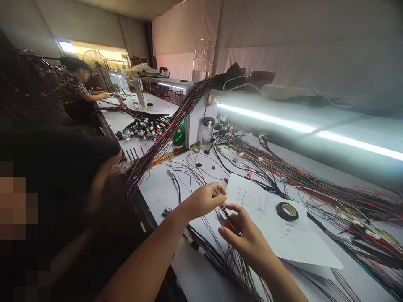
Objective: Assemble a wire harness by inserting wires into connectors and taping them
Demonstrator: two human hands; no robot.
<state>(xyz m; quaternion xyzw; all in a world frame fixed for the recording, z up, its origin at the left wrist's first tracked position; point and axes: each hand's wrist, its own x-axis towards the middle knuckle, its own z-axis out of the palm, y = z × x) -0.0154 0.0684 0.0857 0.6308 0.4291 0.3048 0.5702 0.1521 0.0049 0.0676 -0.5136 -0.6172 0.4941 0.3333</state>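
My left hand point(204, 201) is closed in a pinch on thin wires over the workbench point(192, 281). Just right of it, my right hand point(247, 235) curls loosely around the same bundle of wires point(234, 256), its thumb and forefinger a little apart. The bundle runs down from both hands towards the front edge. Beside my right hand lies a printed sheet of paper point(267, 226), with a roll of black tape point(287, 211) on top. A black cable with a metal end point(173, 176) lies left of my left hand.
A thick wire harness point(176, 121) drapes from the shelf past the bench divider. More harnesses point(299, 180) spread along the back right under a strip light point(267, 119). A glass bottle point(207, 132) stands by the divider. One person is close at left; another point(78, 88) works farther back.
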